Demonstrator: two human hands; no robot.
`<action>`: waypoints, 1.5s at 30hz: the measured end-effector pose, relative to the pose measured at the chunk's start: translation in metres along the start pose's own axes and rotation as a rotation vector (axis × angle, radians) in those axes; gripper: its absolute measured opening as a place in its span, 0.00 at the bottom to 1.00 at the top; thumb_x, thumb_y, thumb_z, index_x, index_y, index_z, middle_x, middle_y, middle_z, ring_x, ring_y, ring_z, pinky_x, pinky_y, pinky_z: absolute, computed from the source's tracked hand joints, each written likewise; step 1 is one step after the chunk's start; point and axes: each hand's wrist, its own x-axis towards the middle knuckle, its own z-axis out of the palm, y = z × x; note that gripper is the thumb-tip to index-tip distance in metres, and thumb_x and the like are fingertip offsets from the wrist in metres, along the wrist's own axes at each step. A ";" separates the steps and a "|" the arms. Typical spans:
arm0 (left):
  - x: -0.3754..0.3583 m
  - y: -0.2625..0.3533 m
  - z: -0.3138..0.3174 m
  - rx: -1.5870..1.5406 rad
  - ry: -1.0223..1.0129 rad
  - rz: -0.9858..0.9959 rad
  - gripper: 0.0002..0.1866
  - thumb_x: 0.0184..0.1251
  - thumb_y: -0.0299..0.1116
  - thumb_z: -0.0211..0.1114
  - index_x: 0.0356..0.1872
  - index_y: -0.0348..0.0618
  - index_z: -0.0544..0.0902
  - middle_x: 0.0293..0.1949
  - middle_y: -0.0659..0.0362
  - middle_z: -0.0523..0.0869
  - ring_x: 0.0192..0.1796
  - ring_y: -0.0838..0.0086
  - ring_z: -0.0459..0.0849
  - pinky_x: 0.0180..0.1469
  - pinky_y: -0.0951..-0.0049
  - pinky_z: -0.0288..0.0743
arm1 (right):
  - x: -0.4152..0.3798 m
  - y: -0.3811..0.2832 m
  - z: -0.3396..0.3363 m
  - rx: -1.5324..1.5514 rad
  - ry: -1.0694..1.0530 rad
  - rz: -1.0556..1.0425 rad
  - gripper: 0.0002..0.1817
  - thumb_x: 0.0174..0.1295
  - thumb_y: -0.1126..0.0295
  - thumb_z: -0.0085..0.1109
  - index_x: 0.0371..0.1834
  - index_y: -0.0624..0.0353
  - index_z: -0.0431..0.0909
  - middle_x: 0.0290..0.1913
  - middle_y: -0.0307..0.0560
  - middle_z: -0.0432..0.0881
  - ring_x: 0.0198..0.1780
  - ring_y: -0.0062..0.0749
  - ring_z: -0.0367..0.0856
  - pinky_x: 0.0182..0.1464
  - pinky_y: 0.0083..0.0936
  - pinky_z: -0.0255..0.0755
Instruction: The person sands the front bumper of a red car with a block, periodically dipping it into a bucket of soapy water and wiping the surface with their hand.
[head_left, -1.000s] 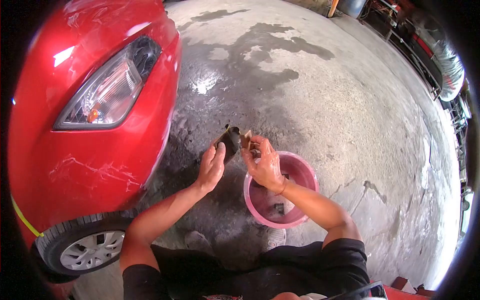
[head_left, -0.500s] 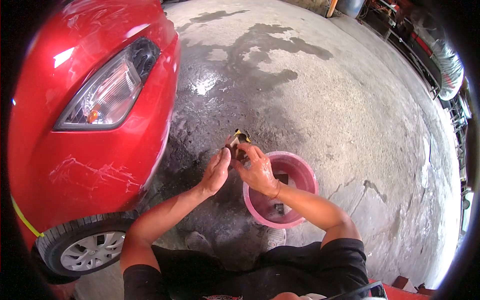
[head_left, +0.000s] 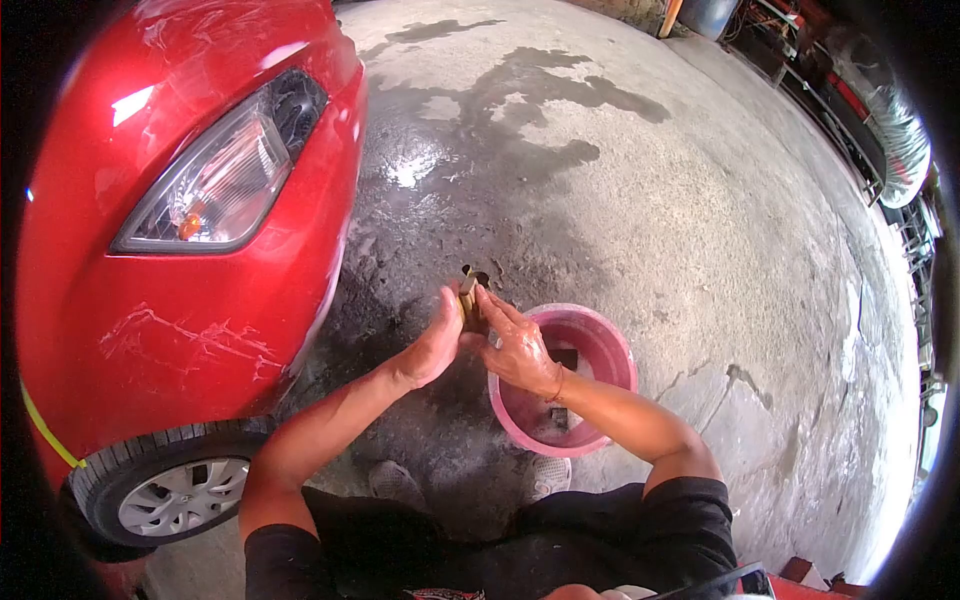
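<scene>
A small tan block (head_left: pixel 467 289), with yellow and dark edges like a folded sheet around it, is held between both hands over the wet floor. My left hand (head_left: pixel 434 345) has its palm and fingers pressed against the block's left side. From the right, my right hand (head_left: pixel 522 348) wraps its fingers over the block, and its skin looks wet. What lies deeper between the palms is hidden. Under my right wrist stands a pink basin (head_left: pixel 626 358), with dark pieces (head_left: pixel 560 416) and cloudy water inside.
On the left is a red car (head_left: pixel 200 290) with a headlight (head_left: pixel 220 180), whitish scuffs (head_left: pixel 190 335) on its bumper and a front wheel (head_left: pixel 185 497). Yellow tape (head_left: pixel 48 432) runs above the wheel arch. Racks and a silver duct (head_left: pixel 900 150) line the far right.
The fingers of my right hand have straightened along the block, and less yellow and dark sheet shows above it. My left hand has turned slightly. The view has shifted a little.
</scene>
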 end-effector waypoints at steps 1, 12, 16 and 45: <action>0.000 -0.001 0.000 0.070 0.005 -0.012 0.49 0.71 0.76 0.33 0.80 0.47 0.45 0.74 0.60 0.61 0.74 0.71 0.62 0.70 0.65 0.61 | -0.001 0.001 0.000 0.055 -0.016 0.048 0.36 0.60 0.69 0.69 0.72 0.65 0.66 0.61 0.66 0.78 0.57 0.59 0.82 0.57 0.42 0.79; 0.006 0.008 0.004 0.569 0.399 0.161 0.35 0.75 0.44 0.64 0.74 0.37 0.63 0.58 0.56 0.81 0.53 0.78 0.80 0.56 0.71 0.76 | 0.011 0.019 -0.001 0.356 -0.091 0.315 0.23 0.72 0.75 0.50 0.69 0.68 0.68 0.56 0.57 0.83 0.56 0.41 0.83 0.58 0.31 0.75; 0.003 0.025 0.011 0.769 0.640 0.240 0.34 0.62 0.43 0.77 0.65 0.34 0.75 0.46 0.54 0.89 0.41 0.77 0.87 0.44 0.74 0.81 | 0.031 0.008 -0.031 0.927 -0.297 0.530 0.20 0.77 0.72 0.45 0.70 0.67 0.68 0.55 0.45 0.81 0.59 0.28 0.78 0.63 0.28 0.72; 0.012 0.024 0.010 0.945 0.773 0.335 0.18 0.70 0.34 0.69 0.58 0.39 0.82 0.48 0.52 0.88 0.46 0.71 0.87 0.46 0.72 0.81 | 0.032 0.001 -0.044 0.863 -0.140 0.450 0.18 0.74 0.73 0.55 0.64 0.67 0.70 0.54 0.46 0.81 0.56 0.27 0.78 0.60 0.28 0.73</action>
